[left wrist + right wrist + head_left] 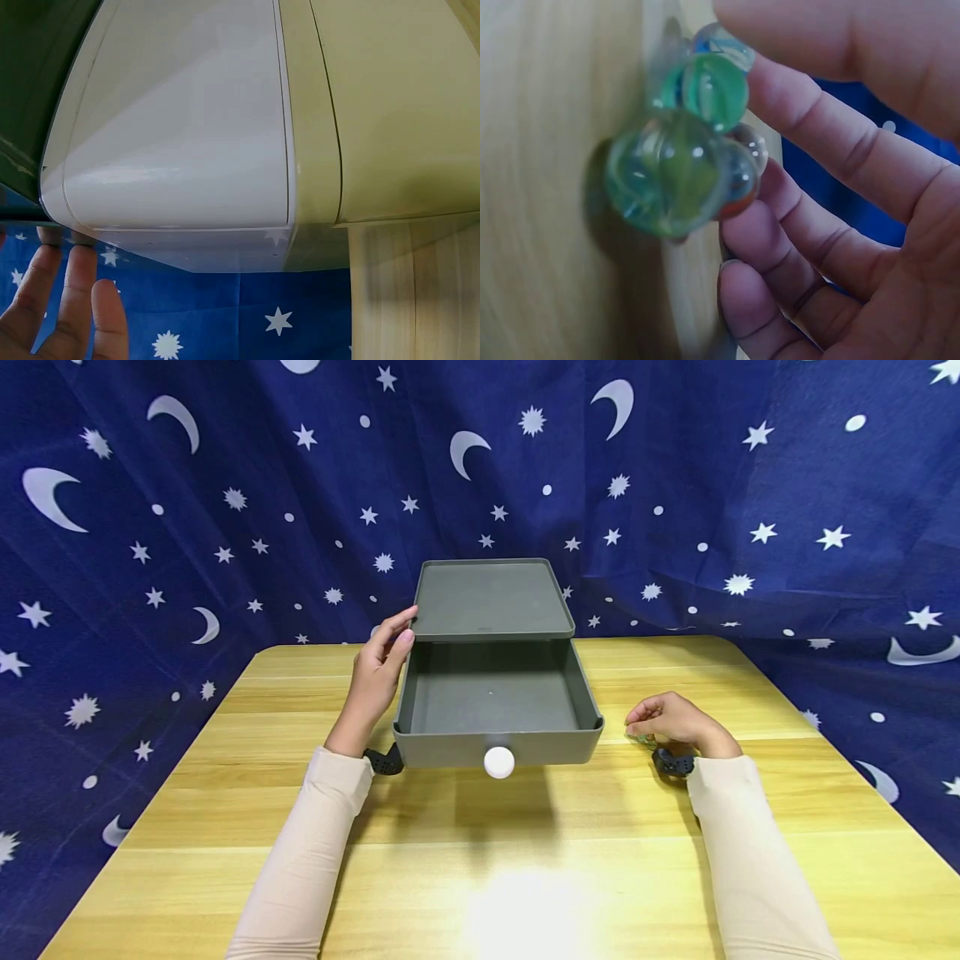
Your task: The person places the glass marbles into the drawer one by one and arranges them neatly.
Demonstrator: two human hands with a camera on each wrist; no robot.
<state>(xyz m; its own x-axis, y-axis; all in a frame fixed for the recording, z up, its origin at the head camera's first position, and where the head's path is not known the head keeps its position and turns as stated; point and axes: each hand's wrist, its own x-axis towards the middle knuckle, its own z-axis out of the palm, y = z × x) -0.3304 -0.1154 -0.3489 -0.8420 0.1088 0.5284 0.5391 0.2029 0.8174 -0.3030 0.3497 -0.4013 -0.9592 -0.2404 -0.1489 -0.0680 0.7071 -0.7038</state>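
A small cabinet with a grey tray-like top (491,597) stands mid-table, its grey drawer (442,749) pulled out toward me. A round white knob (498,762) sits on the drawer front. My left hand (377,677) touches the cabinet's upper left edge with thumb and fingers; in the left wrist view, its fairly straight fingers (75,300) lie beside the cabinet's smooth white side panel (180,135). To the right of the drawer, my right hand (675,720) is low at the table, fingers curled round several glass marbles (667,176), green, clear and blue.
The wooden table (225,827) extends around the cabinet on both sides and in front. Behind it hangs a dark blue curtain (420,460) with white moons and stars. A black wrist device (673,762) sits under the right wrist, another (386,762) near the drawer's left corner.
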